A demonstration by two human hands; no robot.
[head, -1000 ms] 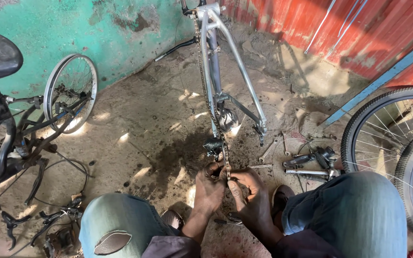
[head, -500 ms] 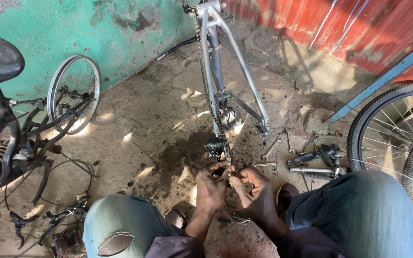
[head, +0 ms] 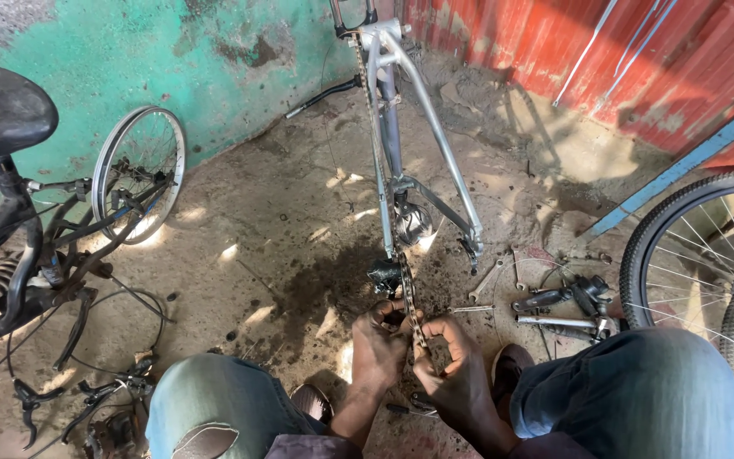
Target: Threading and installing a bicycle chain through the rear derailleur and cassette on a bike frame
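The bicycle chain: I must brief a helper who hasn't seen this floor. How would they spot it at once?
Find the silver bicycle frame lying on the dirt floor. The bicycle chain runs along it to the left hand and right hand, which pinch it; it alone is a dark, linked strand.

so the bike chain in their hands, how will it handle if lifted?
Likely floppy: the chain sags between both hands and trails toward the frame. Probably greasy, so slippery: it looks dark, above a stained floor. Fairly heavy for its size, being metal.
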